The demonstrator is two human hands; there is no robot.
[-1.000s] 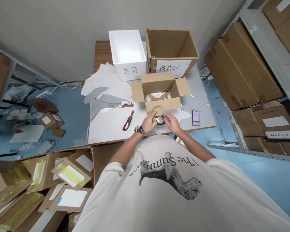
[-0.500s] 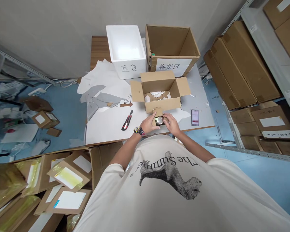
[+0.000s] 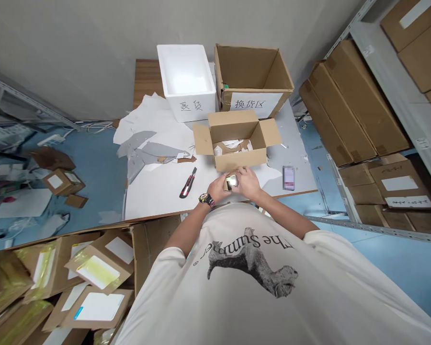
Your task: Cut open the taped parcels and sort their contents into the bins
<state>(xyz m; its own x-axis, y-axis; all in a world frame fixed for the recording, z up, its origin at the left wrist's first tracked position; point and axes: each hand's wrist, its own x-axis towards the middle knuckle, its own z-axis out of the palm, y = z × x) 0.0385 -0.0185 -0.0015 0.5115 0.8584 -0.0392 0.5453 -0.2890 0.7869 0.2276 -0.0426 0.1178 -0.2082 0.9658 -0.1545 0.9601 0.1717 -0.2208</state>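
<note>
Near the table's front edge, my left hand [image 3: 218, 188], with a watch on its wrist, is closed on the left side of a small cardboard box [image 3: 227, 184]. A shiny, glass-like item [image 3: 232, 182] shows in the box; its kind is unclear. From the other side my right hand [image 3: 248, 183] is closed round the same box, its fingers curled over the far edge and hiding part of it. Just beyond stands a larger open carton [image 3: 241, 159] with torn paper scraps inside. A red and black box cutter [image 3: 188, 183] lies left of my hands.
At the table's back are a white foam bin [image 3: 192, 108] and a brown cardboard bin [image 3: 283, 103], both labelled by hand. A phone [image 3: 289, 178] lies at right. Torn grey wrapping [image 3: 160, 152] covers the left. Parcels [image 3: 100, 306] fill a large carton at lower left; shelves flank the table.
The small box's raised flap no longer shows. My right hand has moved left and over the box, and the shiny item now looks brighter. The view has shifted slightly.
</note>
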